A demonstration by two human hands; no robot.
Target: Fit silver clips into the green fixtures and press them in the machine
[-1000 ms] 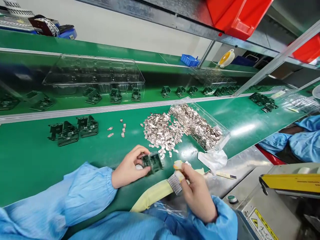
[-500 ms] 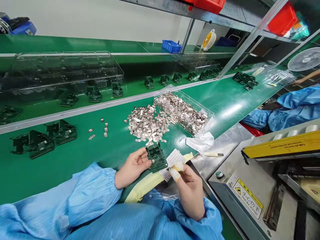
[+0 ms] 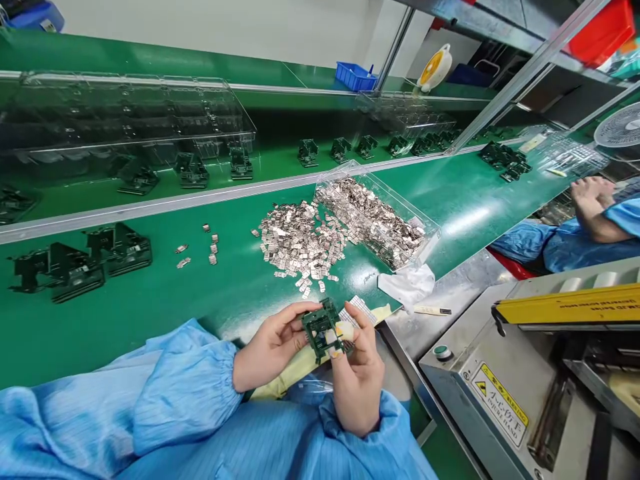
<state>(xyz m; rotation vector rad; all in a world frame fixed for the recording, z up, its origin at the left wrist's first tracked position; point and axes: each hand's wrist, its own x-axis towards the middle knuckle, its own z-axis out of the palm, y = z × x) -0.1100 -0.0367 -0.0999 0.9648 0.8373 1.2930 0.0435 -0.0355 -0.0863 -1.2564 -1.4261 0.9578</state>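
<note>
A dark green circuit board (image 3: pixel 316 327) is between my two hands, near the front edge of the green table (image 3: pixel 235 280). My left hand (image 3: pixel 273 343) grips its left side with thumb and fingers. At the board's right side, my right hand (image 3: pixel 357 367) pinches with white-covered fingertips; any small part between them is hidden. Partly behind the right fingers lies a sheet with a grid of small pieces (image 3: pixel 359 310), on a yellow cloth (image 3: pixel 280 383). Beyond the board is a pile of small metal pieces (image 3: pixel 300 243), beside a clear tray (image 3: pixel 430 243) full of more.
Circuit boards (image 3: pixel 75 270) stand at the left, with more along the back strip. A white cloth (image 3: pixel 407 285) lies at the table's right edge, near a grey machine (image 3: pixel 450 373). At the far right are another person's hands (image 3: pixel 593 193).
The board has turned in my left hand and now shows another face. My right hand has moved left onto it, away from the grid sheet. A co-worker's hands have come into view.
</note>
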